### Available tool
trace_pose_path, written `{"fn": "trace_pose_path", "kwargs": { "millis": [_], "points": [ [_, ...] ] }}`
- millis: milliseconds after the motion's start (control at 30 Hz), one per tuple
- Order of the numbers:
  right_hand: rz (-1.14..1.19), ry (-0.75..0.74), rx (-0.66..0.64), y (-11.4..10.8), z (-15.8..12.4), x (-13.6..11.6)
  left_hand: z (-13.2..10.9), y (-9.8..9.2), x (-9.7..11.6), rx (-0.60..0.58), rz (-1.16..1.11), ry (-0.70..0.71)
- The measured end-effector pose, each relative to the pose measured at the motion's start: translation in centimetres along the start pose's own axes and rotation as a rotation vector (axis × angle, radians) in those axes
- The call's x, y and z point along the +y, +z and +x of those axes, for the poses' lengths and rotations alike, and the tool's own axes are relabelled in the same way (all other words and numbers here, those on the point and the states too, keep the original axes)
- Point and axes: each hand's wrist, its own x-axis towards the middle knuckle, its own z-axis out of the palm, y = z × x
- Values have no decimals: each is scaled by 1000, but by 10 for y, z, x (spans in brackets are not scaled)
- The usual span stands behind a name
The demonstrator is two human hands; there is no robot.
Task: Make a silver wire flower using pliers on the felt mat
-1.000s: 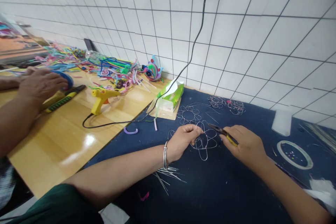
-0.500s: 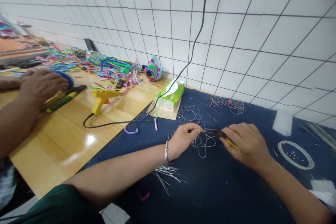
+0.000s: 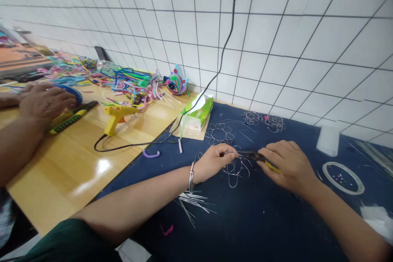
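My left hand (image 3: 216, 161) pinches a looped wire flower (image 3: 235, 172) between thumb and fingertips; its thin petals hang below and to the right of the hand. My right hand (image 3: 284, 166) is closed round pliers (image 3: 252, 155) with a yellow handle. Their dark jaws point left and meet the wire close to my left fingertips; the exact contact is too small to tell. Just behind lies another wire flower (image 3: 219, 133) on the dark blue cloth (image 3: 260, 229). Cut straight wires (image 3: 195, 200) lie in a loose bunch under my left wrist.
A tissue pack (image 3: 198, 110) and a tangle of wire loops (image 3: 273, 123) stand towards the wall. At right is a shallow round dish (image 3: 344, 178) with beads. On the wooden table are a yellow glue gun (image 3: 115, 116), colourful pipe cleaners (image 3: 132, 80) and another person's hand (image 3: 46, 100).
The wire flower has turned slightly, its lower petal now further left. Both hands keep their grips, and the whole view has shifted a little.
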Motion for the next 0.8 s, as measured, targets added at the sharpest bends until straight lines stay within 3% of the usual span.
{"fn": "trace_pose_path", "kwargs": {
  "millis": [367, 633, 800],
  "points": [
    [-110, -25, -62, 2, 2, -6, -1, 5, 1, 24, -146, -69],
    [-61, 130, 160, -4, 1, -1, 2, 5, -3, 150, -228, -70],
    [-106, 73, 32, -5, 4, -21, 0, 7, -3, 218, -167, -54]
  ]
}}
